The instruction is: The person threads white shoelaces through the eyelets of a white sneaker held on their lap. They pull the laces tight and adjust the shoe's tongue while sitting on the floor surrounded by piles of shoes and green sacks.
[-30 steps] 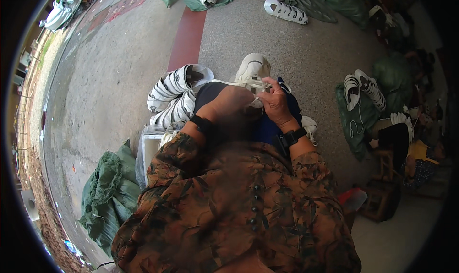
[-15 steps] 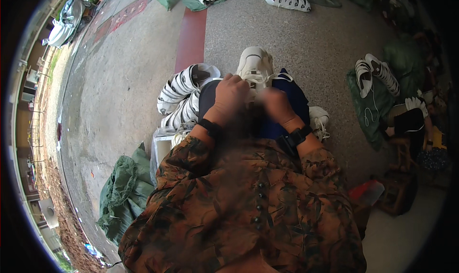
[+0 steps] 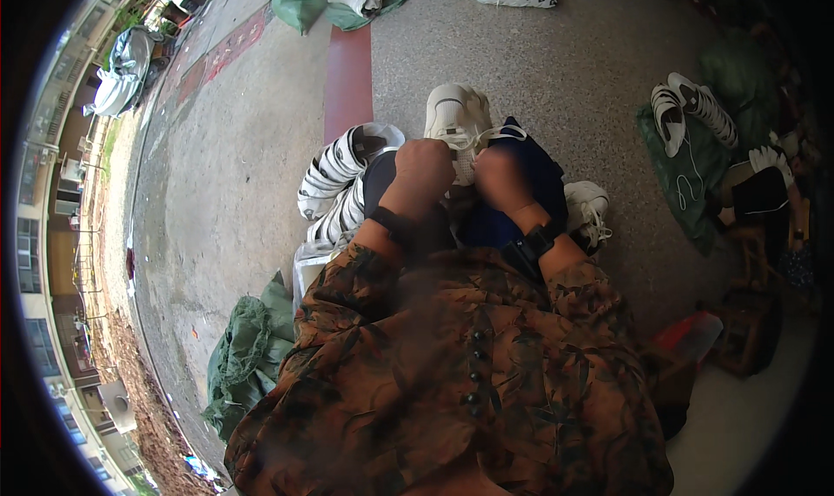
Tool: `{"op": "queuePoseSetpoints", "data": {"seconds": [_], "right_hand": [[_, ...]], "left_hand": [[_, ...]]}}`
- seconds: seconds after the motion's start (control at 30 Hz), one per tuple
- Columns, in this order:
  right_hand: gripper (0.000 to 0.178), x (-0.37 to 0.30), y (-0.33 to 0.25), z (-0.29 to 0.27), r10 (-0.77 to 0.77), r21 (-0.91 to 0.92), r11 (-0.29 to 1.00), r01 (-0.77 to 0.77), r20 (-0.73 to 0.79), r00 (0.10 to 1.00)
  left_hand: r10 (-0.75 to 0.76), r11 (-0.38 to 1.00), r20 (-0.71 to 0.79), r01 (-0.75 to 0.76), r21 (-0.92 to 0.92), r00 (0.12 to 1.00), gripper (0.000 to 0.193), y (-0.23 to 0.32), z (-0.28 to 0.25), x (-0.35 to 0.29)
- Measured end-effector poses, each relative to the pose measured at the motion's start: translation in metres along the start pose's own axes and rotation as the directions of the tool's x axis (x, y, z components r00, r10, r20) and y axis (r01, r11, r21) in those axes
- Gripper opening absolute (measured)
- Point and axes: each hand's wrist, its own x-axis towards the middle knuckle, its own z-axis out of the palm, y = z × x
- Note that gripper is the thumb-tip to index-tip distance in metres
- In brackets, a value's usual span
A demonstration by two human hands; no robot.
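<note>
A cream sneaker [image 3: 458,114] is between my knees, its toe pointing away from me. My left hand [image 3: 424,170] is closed in a fist against the shoe's left side, by the lacing. On the other side my right hand [image 3: 504,176] is closed too, its fingers bent in and partly blurred. A pale shoelace [image 3: 511,133] loops out to the right of the shoe, just above my right hand. What lies inside either hand's fingers is hidden. Dark blue cloth [image 3: 543,176] covers my right knee.
White shoes with black stripes [image 3: 334,183] are stacked by my left knee. Another pale shoe [image 3: 588,209] is at my right. Green sacks [image 3: 252,348] lie to the left, and striped shoes [image 3: 695,114] rest on green sacking at right. A person's gloved hand [image 3: 769,162] shows at far right.
The view has shifted slightly, so the surroundings appear moved. My hands stay by the lacing, the left a little higher against the shoe; the lace loop now shows more plainly at right.
</note>
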Motion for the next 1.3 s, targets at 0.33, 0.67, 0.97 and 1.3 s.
{"op": "queuePoseSetpoints", "data": {"seconds": [0.33,0.67,0.97,1.3], "right_hand": [[0.011,-0.003,0.001,-0.002,0.086,0.095,0.992,-0.087,0.019,0.996],[0.007,-0.006,0.006,-0.005,0.256,0.372,0.872,-0.317,0.204,0.945],[0.009,-0.006,0.002,-0.005,0.228,0.351,0.899,-0.264,0.14,0.964],[0.01,-0.009,-0.005,-0.007,0.264,0.28,0.912,-0.301,0.161,0.951]], "left_hand": [[0.026,0.999,0.0,-0.026,-0.042,1.0,0.017,-0.003,-0.001,0.009],[0.414,0.906,-0.204,-0.379,0.189,0.887,0.01,-0.04,0.049,0.025],[0.542,0.786,-0.467,-0.618,-0.012,0.698,0.005,-0.049,0.045,0.017],[0.111,0.925,-0.493,-0.271,-0.267,0.863,0.006,-0.028,0.063,0.009]]}}
